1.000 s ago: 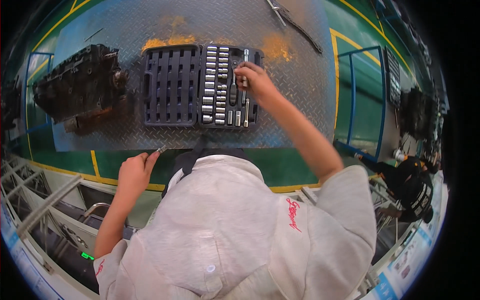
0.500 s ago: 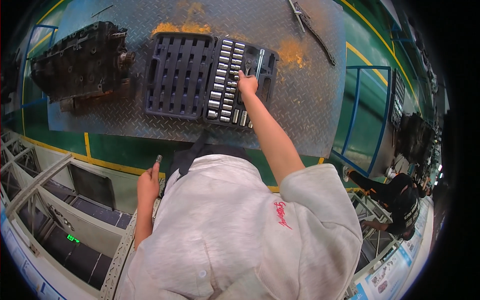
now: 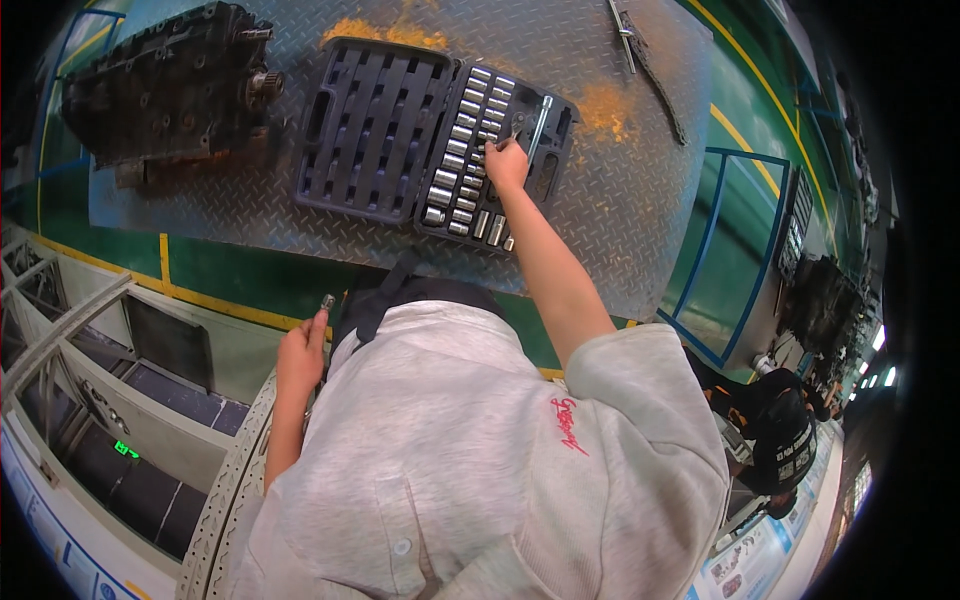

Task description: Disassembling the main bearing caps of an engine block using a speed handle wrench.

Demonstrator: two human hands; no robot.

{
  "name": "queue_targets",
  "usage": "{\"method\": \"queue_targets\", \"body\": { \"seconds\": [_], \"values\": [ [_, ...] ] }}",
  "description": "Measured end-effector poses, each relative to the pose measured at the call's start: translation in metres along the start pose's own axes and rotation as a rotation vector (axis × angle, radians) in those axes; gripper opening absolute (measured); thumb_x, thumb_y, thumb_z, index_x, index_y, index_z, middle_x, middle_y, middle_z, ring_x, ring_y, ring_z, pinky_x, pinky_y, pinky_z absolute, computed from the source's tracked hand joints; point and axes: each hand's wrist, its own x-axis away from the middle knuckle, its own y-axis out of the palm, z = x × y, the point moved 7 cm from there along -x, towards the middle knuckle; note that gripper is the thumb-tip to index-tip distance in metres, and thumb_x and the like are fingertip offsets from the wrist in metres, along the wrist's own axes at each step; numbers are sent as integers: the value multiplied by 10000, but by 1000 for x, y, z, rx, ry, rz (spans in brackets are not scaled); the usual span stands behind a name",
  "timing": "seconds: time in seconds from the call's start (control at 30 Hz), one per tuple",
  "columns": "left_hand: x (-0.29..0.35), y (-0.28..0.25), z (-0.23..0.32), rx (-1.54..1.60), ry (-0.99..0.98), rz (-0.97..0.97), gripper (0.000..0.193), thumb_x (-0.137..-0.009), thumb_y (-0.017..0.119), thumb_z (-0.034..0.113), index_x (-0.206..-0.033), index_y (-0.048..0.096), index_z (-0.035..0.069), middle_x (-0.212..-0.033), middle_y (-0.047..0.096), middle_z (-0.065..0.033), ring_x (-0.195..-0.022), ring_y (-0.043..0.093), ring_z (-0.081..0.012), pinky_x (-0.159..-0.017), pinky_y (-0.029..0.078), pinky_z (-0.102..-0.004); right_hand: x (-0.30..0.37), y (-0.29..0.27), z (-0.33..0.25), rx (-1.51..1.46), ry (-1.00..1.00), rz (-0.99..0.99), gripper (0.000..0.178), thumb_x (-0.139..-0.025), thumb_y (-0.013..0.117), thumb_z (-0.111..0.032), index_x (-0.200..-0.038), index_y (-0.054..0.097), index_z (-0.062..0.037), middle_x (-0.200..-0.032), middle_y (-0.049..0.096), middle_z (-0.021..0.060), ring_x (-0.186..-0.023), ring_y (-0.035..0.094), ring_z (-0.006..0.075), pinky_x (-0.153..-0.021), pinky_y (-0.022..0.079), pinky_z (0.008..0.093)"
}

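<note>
My right hand (image 3: pixel 507 166) reaches into an open socket set case (image 3: pixel 562 125), its fingers closed around the handle of a ratchet (image 3: pixel 518 120). The ratchet's head shows beyond the fingers, still in its recess; most of the handle is hidden under the hand. Rows of silver sockets (image 3: pixel 445 178) fill the case to the left of that hand, and a long extension bar (image 3: pixel 541 120) lies to its right. Down by my left side, away from the table, my left hand (image 3: pixel 300 352) is closed on a small silver socket (image 3: pixel 327 302) that sticks up past the fingertips.
A dark engine block (image 3: pixel 170 100) sits on the left of the diamond-plate table (image 3: pixel 620 200). The case's ribbed lid (image 3: pixel 370 130) lies folded open. Metal bars (image 3: pixel 650 80) rest at the far right. Behind me stand metal frames (image 3: pixel 215 420) and another person (image 3: pixel 780 430).
The whole view has shifted slightly, moving the case up and right in it. My right hand remains at the ratchet, and my left hand still holds the socket.
</note>
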Motion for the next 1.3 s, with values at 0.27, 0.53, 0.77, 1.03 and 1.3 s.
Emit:
{"method": "queue_targets", "body": {
  "seconds": [0.27,0.53,0.77,1.03,1.3],
  "values": [
    [-4,-2,-2,30,10,-3,553,-1035,547,494,-1015,713,-33,-710,597,-263,-673,608,-422,-649,471,-426,-5,22,13,-477,322,-182,254,-891,725,-229,-820,728,15,-877,774,141,-668,709,246,-645,543,401],
    [-7,-2,3,10,-1,-4,546,-1037,547,487,-1029,711,-34,-720,607,-258,-671,611,-406,-654,472,-424,15,-28,-30,79,-65,-7,261,-842,778,-302,-910,744,-52,-933,750,202,-937,720,400,-845,564,479],
    [-5,-3,6,47,-3,18,551,-1034,556,488,-1035,713,-40,-730,620,-259,-676,613,-405,-660,476,-419,11,-23,-44,136,-189,5,432,-837,797,-330,-1090,642,-16,-1084,687,205,-1013,675,429,-856,542,508],
    [-6,2,-1,54,-2,30,545,-1038,550,481,-1040,711,-40,-760,633,-273,-718,628,-433,-672,481,-424,15,-18,-40,-8,51,105,412,-788,852,-285,-1022,666,-1,-1040,691,213,-990,681,426,-857,542,502],
    [-11,5,2,88,25,14,543,-1042,543,485,-1046,709,-32,-760,628,-264,-709,626,-414,-677,481,-418,5,9,-25,-220,176,179,365,-779,866,-283,-931,696,2,-965,723,200,-907,702,398,-814,554,473]
  ]
}}
